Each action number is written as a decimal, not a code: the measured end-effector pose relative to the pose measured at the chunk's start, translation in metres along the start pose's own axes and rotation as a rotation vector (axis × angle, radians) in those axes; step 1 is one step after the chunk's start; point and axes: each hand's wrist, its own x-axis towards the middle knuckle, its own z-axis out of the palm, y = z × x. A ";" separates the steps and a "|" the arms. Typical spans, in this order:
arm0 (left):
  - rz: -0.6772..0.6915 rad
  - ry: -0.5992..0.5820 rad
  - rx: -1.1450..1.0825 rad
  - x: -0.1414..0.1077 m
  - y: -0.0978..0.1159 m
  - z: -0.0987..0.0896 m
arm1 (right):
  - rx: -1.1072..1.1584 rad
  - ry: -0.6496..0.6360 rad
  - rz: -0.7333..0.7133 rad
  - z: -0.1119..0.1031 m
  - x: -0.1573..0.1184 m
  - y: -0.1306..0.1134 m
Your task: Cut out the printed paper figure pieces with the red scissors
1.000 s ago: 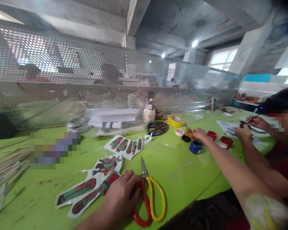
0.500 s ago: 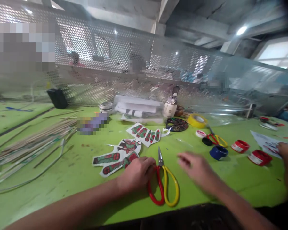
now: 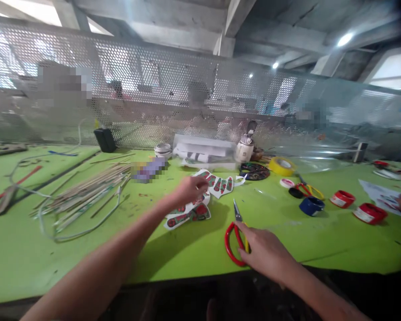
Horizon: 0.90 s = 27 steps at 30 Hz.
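The right hand (image 3: pixel 259 252) is laid over the loop handles of the scissors (image 3: pixel 235 236), its fingers curled onto the red and yellow loops; the short blades point away from it across the green surface (image 3: pixel 36 267). Whether the handles are fully gripped cannot be told. The left hand (image 3: pixel 190 189) is raised and blurred, with fingers loosely bent over the painted paper cut-outs (image 3: pixel 190 213); it appears to touch or pinch the upper edge of one, but a firm hold cannot be confirmed. More painted cut-outs (image 3: pixel 220 183) lie just beyond the left hand. A blue lid (image 3: pixel 311 206) and red lids (image 3: pixel 342 199) are seen beyond and to the right of the right hand. A bundle of thin sticks (image 3: pixel 87 194) lies well to the left of the left hand.
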 end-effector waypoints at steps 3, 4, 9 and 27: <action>-0.173 0.046 0.095 0.008 -0.047 -0.033 | 0.034 0.002 0.012 -0.003 0.003 0.007; -0.222 0.044 0.131 0.008 -0.061 -0.039 | 0.048 0.000 0.020 -0.004 0.004 0.011; -0.297 -0.146 0.230 0.000 -0.082 -0.034 | 0.196 -0.037 0.046 -0.004 0.009 0.032; -0.253 -0.145 0.399 -0.005 -0.021 -0.015 | 1.476 0.089 -0.214 -0.034 0.069 0.022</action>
